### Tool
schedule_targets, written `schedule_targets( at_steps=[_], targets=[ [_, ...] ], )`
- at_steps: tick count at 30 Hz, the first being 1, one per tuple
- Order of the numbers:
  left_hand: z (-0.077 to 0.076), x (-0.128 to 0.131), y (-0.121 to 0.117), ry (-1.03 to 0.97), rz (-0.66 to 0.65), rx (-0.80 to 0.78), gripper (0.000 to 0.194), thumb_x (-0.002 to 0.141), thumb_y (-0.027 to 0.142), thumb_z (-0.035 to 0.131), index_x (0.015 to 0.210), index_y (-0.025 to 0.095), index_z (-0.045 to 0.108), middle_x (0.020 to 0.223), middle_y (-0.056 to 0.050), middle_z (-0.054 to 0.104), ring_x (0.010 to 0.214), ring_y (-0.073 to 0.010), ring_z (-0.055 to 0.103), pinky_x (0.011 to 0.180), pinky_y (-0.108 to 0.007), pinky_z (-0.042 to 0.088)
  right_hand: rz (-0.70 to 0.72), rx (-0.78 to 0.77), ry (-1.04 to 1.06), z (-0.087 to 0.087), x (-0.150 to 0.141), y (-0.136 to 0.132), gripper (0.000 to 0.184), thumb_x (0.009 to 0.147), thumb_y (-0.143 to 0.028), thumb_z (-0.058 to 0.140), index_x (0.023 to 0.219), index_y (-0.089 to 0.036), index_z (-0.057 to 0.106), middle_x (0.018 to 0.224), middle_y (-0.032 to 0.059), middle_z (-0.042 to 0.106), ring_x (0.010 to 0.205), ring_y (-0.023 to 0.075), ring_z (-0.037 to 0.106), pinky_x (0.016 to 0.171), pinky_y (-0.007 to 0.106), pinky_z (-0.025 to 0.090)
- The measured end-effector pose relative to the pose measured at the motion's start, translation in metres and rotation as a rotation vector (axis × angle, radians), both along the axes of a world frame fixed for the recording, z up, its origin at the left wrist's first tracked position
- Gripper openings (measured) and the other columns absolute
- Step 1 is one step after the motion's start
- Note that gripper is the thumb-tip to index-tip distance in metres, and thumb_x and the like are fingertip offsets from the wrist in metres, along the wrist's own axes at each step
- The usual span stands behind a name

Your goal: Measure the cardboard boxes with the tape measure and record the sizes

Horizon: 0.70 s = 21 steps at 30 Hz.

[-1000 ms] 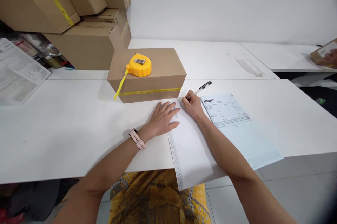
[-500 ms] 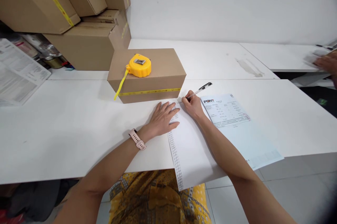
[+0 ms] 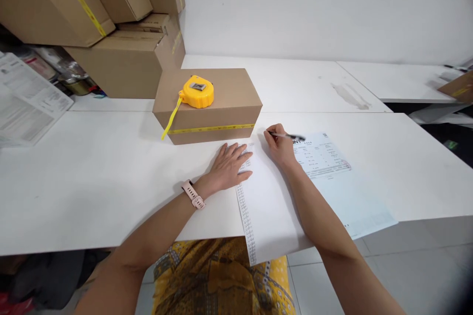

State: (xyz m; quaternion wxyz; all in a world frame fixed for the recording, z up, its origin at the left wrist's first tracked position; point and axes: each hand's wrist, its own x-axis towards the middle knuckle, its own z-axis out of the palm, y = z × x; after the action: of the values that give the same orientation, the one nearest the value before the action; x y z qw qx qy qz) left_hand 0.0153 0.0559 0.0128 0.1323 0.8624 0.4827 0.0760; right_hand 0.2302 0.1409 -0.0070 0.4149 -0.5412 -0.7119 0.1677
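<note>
My left hand [image 3: 229, 164] lies flat with fingers spread on the top left of a white sheet [image 3: 269, 201] with a printed column. My right hand [image 3: 280, 146] is closed on a pen [image 3: 290, 136], which now lies low and points right over a pale blue printed form [image 3: 332, 177]. Just beyond both hands stands a small cardboard box [image 3: 221, 108] with a yellow stripe. A yellow tape measure [image 3: 197, 92] rests on its top, its tape hanging over the front edge.
Larger cardboard boxes [image 3: 121, 53] are stacked at the back left on the white table [image 3: 92, 177]. Printed papers [image 3: 25, 103] lie at the far left. Another box [image 3: 458, 89] sits on a white table at the far right. The sheets overhang the near table edge.
My right hand has drawn back to the right from the sheet's top, and the pen has swung down from pointing up-right to lying nearly level. At the far right, another person's hand has gone.
</note>
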Motion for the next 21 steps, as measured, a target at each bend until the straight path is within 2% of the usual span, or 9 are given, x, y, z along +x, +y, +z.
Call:
schedule_targets(
  at_steps=[3,6,8,10,13,15,16,19,21],
  targets=[
    [-0.002,-0.001,0.0,-0.004,0.001,0.004,0.057,0.098,0.045,0.055,0.149,0.02,0.049,0.164,-0.013,0.037,0.153,-0.0363,0.028,0.125,-0.06,0.017,0.09,0.114,-0.254,-0.002,0.013,0.004,0.024,0.09,-0.013,0.044,0.099,-0.021,0.066,0.092,0.0074,0.062,0.085,0.0222,0.056,0.074,0.033,0.044],
    [-0.009,0.0,0.0,-0.03,-0.007,0.063,0.055,0.097,0.044,0.058,0.146,0.02,0.052,0.162,-0.014,0.04,0.15,-0.0374,0.032,0.122,-0.062,0.021,0.123,0.108,-0.434,-0.007,0.017,0.007,0.048,0.081,0.0,0.04,0.111,-0.021,0.071,0.098,0.0103,0.064,0.093,0.0256,0.055,0.078,0.035,0.045],
    [-0.012,0.0,-0.001,-0.105,0.007,0.172,0.046,0.096,0.039,0.059,0.137,0.018,0.059,0.152,-0.015,0.052,0.142,-0.0351,0.045,0.118,-0.057,0.033,0.096,0.099,-0.45,-0.011,0.016,0.009,0.058,0.078,0.003,0.04,0.122,-0.021,0.069,0.1,0.0109,0.066,0.094,0.0264,0.055,0.08,0.036,0.045],
    [-0.008,-0.001,0.0,-0.229,0.04,0.364,0.029,0.096,0.03,0.058,0.12,0.018,0.066,0.13,-0.014,0.068,0.123,-0.0296,0.06,0.106,-0.048,0.047,0.046,0.095,-0.41,-0.015,0.015,0.011,0.063,0.077,0.004,0.04,0.129,-0.019,0.066,0.099,0.0109,0.067,0.095,0.0268,0.056,0.082,0.036,0.046],
    [0.017,-0.011,0.006,-0.42,0.186,0.78,0.012,0.095,0.024,0.057,0.099,0.021,0.067,0.103,-0.01,0.073,0.102,-0.0259,0.067,0.095,-0.044,0.051,-0.01,0.095,-0.342,-0.02,0.013,0.013,0.06,0.081,0.001,0.038,0.13,-0.018,0.065,0.098,0.0112,0.069,0.096,0.027,0.058,0.082,0.037,0.046],
    [0.043,-0.022,0.014,-0.487,0.37,0.996,0.013,0.092,0.025,0.061,0.103,0.021,0.065,0.112,-0.012,0.071,0.111,-0.0291,0.065,0.101,-0.049,0.047,-0.015,0.1,-0.325,-0.021,0.013,0.014,0.056,0.083,0.0,0.038,0.128,-0.017,0.066,0.097,0.0113,0.069,0.095,0.0269,0.058,0.084,0.037,0.046],
    [0.057,-0.027,0.019,-0.497,0.468,1.038,0.021,0.09,0.028,0.064,0.11,0.021,0.064,0.123,-0.014,0.068,0.119,-0.0317,0.061,0.105,-0.052,0.044,-0.012,0.103,-0.322,-0.022,0.014,0.015,0.055,0.083,-0.001,0.038,0.127,-0.017,0.066,0.097,0.0113,0.069,0.094,0.0268,0.059,0.085,0.037,0.046],
    [0.09,-0.041,0.038,-0.49,0.684,0.905,0.065,0.08,0.037,0.078,0.136,0.017,0.051,0.151,-0.021,0.049,0.141,-0.0396,0.043,0.114,-0.057,0.034,-0.011,0.112,-0.318,-0.023,0.014,0.016,0.05,0.087,-0.005,0.038,0.126,-0.017,0.067,0.097,0.0119,0.07,0.094,0.0267,0.059,0.086,0.038,0.046],
    [0.102,-0.047,0.05,-0.499,0.756,0.721,0.085,0.073,0.04,0.084,0.144,0.016,0.044,0.154,-0.023,0.044,0.144,-0.0431,0.039,0.117,-0.06,0.03,-0.021,0.121,-0.319,-0.024,0.014,0.016,0.045,0.09,-0.01,0.038,0.125,-0.016,0.067,0.099,0.0129,0.071,0.094,0.027,0.06,0.086,0.038,0.047]
  ],
)
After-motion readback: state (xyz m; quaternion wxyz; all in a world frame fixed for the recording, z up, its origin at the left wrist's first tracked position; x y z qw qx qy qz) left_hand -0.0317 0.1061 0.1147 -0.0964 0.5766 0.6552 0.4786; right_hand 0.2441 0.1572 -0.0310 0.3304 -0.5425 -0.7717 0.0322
